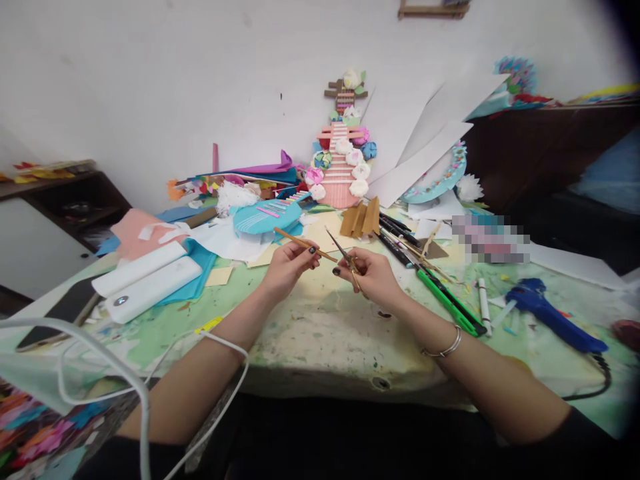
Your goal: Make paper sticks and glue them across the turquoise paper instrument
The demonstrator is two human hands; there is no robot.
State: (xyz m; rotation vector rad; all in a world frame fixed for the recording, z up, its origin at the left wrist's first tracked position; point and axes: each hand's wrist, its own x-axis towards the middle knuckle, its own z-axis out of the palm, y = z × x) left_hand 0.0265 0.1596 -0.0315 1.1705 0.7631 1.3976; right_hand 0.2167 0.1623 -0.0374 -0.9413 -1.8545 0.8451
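Note:
Between thumb and fingers, my left hand [291, 267] pinches a thin brown stick [290, 237], which looks like a rolled strip of paper. It slants down to the right, its lower end close to my other hand. My right hand [367, 272] is closed around a pair of small scissors [345, 252], blades pointing up and to the left; whether they are spread is hard to make out. Behind both hands lie a light blue paper instrument shape [267, 219] with pale strings and a folded brown paper piece [361, 219].
A pink paper instrument with paper flowers [340, 180] leans on the wall. Pens, a green cutter [447, 300] and a blue glue gun [550, 313] lie at right. On the left are a white device [150, 283], a dark phone-like slab [55, 310] and a white cable [143, 393].

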